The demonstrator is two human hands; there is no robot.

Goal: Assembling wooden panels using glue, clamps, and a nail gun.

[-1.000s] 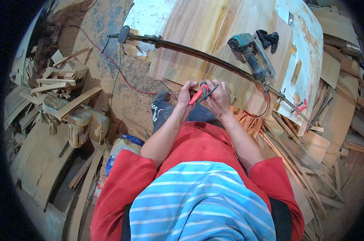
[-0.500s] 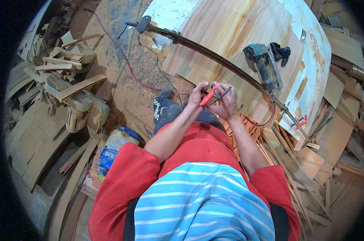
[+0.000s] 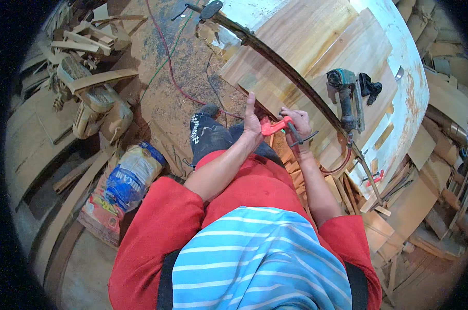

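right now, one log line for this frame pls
left hand on red clamp | right hand grips clamp's black handle | at curved dark strip on wooden panel | power drill lies apart

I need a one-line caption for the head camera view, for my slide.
Both hands, left hand and right hand, hold a red-handled clamp at a long dark curved strip on pale wooden boards.

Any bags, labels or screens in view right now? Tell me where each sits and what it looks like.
Sack: lies on the floor to the person's left, beside curved wooden strips; plump printed plastic bag, blue and white middle, red and yellow lower end.
No screens or signs visible.
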